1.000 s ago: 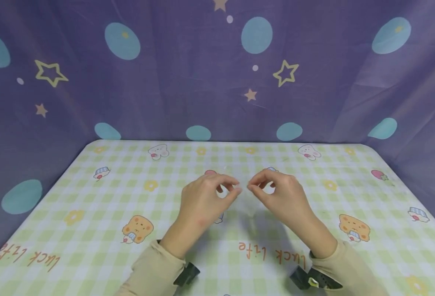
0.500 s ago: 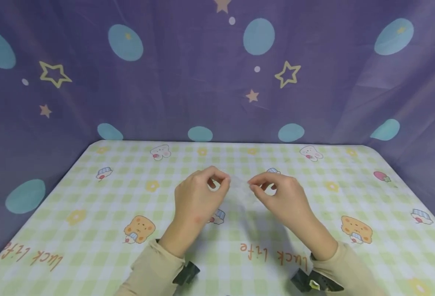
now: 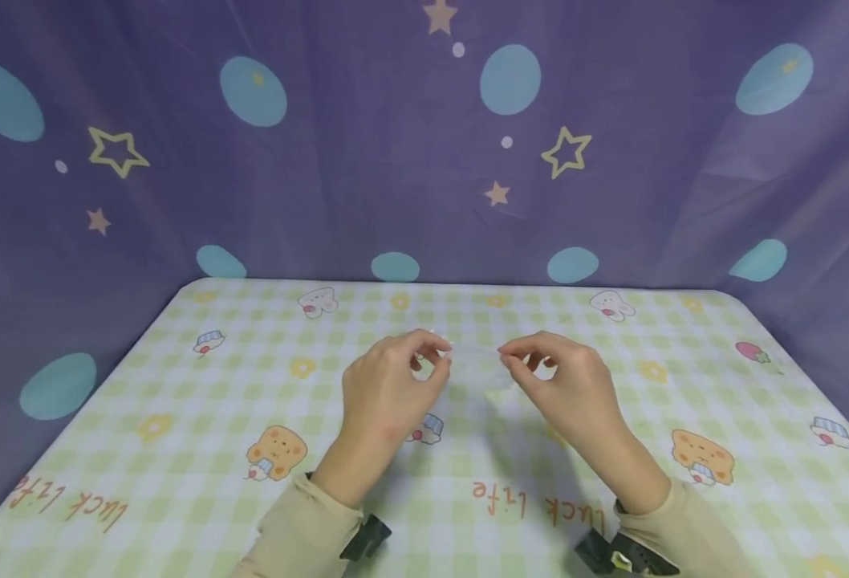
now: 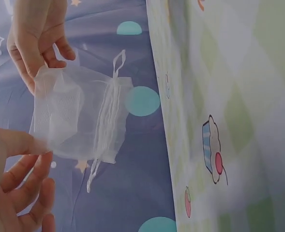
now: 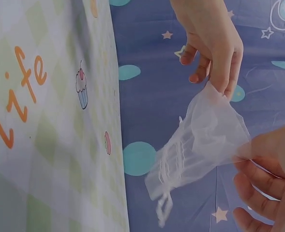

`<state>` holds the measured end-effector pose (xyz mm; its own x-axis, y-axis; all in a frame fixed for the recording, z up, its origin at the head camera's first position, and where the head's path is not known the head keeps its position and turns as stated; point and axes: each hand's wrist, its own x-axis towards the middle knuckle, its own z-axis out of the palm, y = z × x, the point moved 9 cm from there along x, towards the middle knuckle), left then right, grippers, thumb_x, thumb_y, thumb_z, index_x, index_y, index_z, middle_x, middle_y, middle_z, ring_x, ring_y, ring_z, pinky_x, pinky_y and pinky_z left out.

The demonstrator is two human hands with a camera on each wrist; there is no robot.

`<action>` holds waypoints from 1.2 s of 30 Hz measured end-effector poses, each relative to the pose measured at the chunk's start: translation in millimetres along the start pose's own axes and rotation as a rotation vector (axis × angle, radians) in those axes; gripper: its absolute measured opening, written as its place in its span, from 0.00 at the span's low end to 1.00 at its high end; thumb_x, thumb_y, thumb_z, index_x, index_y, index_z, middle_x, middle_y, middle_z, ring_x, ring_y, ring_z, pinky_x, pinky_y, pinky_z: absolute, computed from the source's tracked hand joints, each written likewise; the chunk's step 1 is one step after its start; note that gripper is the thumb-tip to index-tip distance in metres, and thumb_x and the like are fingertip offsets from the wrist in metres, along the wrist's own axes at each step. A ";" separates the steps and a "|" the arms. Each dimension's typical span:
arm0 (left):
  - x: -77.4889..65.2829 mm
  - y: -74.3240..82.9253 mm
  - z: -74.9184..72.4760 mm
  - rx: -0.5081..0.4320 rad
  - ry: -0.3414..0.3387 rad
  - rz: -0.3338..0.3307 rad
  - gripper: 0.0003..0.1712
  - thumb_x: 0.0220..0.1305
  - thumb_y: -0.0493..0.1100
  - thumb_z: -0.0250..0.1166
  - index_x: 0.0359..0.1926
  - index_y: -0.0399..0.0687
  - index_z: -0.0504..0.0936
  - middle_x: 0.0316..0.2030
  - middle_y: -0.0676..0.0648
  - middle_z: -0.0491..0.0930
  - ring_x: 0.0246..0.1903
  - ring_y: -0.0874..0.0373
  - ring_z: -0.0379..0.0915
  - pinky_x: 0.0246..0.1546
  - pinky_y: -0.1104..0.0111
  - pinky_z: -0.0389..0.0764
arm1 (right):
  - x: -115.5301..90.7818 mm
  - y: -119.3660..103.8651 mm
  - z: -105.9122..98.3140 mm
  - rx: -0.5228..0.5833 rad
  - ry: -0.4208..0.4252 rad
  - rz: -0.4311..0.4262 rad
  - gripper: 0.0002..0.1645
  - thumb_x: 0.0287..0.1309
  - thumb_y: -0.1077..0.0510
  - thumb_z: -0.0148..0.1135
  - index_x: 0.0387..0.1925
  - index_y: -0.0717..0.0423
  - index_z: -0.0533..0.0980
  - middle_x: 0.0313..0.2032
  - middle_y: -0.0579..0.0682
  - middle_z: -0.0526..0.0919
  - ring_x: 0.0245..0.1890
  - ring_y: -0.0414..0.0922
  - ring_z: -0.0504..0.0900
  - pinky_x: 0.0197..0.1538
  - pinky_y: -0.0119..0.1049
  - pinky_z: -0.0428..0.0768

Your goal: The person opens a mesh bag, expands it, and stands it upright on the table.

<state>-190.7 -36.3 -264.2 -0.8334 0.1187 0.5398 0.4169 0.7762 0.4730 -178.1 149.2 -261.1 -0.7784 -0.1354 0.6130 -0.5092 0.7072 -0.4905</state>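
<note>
Between my two hands hangs a small white sheer drawstring pouch (image 4: 74, 111). My left hand (image 3: 394, 385) pinches one corner of its closed end between thumb and fingers. The opposite corner is pinched by my right hand (image 3: 572, 384). The gathered end with the drawstring (image 4: 106, 116) points down toward the table, and a cord loop sticks out at each side. A denser white patch shows through the mesh near the closed end. In the head view the pouch (image 3: 478, 369) is faint against the tablecloth.
A green and white checked tablecloth (image 3: 179, 474) with printed cartoons covers the table. Behind it and at both sides hangs a purple curtain (image 3: 396, 177) with stars and blue ovals. Dark wrist straps (image 3: 367, 536) sit at both sleeves.
My left hand has moved slightly left and my right hand slightly right, so the gap between them is wider. The pouch now spans it. The head view has shifted a little.
</note>
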 end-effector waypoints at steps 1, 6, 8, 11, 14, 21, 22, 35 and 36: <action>-0.7 1.9 1.1 -0.003 -0.012 0.012 0.08 0.57 0.46 0.72 0.39 0.62 0.87 0.32 0.64 0.82 0.33 0.64 0.76 0.26 0.67 0.73 | -0.3 -0.1 -0.7 0.002 0.004 -0.004 0.09 0.52 0.67 0.74 0.34 0.50 0.87 0.31 0.40 0.87 0.27 0.37 0.78 0.34 0.37 0.78; -4.7 11.4 7.3 -0.023 -0.077 0.063 0.13 0.56 0.51 0.74 0.44 0.63 0.87 0.39 0.63 0.80 0.39 0.63 0.76 0.28 0.68 0.75 | -3.4 -6.0 1.0 0.041 -0.005 -0.054 0.12 0.49 0.67 0.75 0.33 0.48 0.87 0.29 0.37 0.85 0.26 0.34 0.77 0.32 0.34 0.76; -5.9 14.7 9.0 -0.023 -0.090 0.081 0.10 0.57 0.52 0.74 0.41 0.64 0.88 0.36 0.64 0.81 0.37 0.65 0.76 0.27 0.69 0.75 | -4.8 -9.4 3.5 0.055 -0.017 -0.077 0.12 0.49 0.67 0.75 0.33 0.48 0.87 0.29 0.36 0.84 0.26 0.33 0.77 0.32 0.33 0.76; -7.0 17.8 9.3 -0.012 -0.076 0.104 0.03 0.59 0.50 0.72 0.35 0.64 0.89 0.31 0.65 0.82 0.33 0.65 0.76 0.27 0.70 0.75 | -5.7 -12.3 7.5 0.061 -0.037 -0.086 0.11 0.49 0.66 0.76 0.34 0.49 0.87 0.28 0.38 0.84 0.27 0.34 0.78 0.34 0.35 0.78; -6.7 16.6 5.8 -0.007 -0.018 0.098 0.03 0.59 0.47 0.71 0.30 0.62 0.89 0.28 0.64 0.82 0.31 0.63 0.77 0.26 0.69 0.75 | -5.8 -11.7 12.4 0.039 -0.079 -0.051 0.11 0.50 0.63 0.76 0.37 0.50 0.86 0.28 0.39 0.83 0.28 0.37 0.79 0.35 0.38 0.80; -5.9 7.7 1.7 -0.011 -0.004 0.023 0.02 0.60 0.48 0.70 0.33 0.61 0.88 0.27 0.64 0.80 0.29 0.65 0.75 0.25 0.68 0.73 | -6.9 -2.9 15.5 -0.013 -0.137 0.069 0.07 0.54 0.61 0.74 0.35 0.49 0.86 0.27 0.38 0.82 0.29 0.38 0.79 0.37 0.41 0.79; -6.6 7.3 3.6 -0.006 -0.030 0.017 0.02 0.60 0.48 0.70 0.34 0.62 0.88 0.27 0.65 0.80 0.28 0.65 0.74 0.24 0.69 0.73 | -7.2 -1.6 15.2 -0.013 -0.133 0.077 0.06 0.54 0.62 0.73 0.34 0.49 0.86 0.26 0.38 0.82 0.28 0.37 0.79 0.37 0.42 0.79; -11.9 8.8 23.2 0.036 -0.155 0.002 0.06 0.59 0.52 0.70 0.26 0.64 0.87 0.22 0.66 0.81 0.18 0.71 0.66 0.22 0.71 0.69 | -7.3 -2.6 17.2 0.027 -0.083 0.080 0.08 0.54 0.59 0.74 0.38 0.51 0.85 0.31 0.40 0.85 0.29 0.38 0.80 0.37 0.40 0.79; -11.4 7.9 22.9 0.021 -0.154 -0.014 0.06 0.60 0.52 0.70 0.26 0.64 0.87 0.23 0.66 0.81 0.18 0.71 0.67 0.22 0.70 0.69 | -7.8 -0.5 18.3 0.024 -0.103 0.113 0.10 0.55 0.56 0.74 0.40 0.51 0.85 0.31 0.41 0.85 0.30 0.38 0.80 0.36 0.40 0.79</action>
<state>-186.2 -17.3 -282.5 -0.8854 0.1999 0.4196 0.3986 0.7910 0.4641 -178.4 137.2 -277.0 -0.8641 -0.1269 0.4871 -0.4240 0.7050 -0.5685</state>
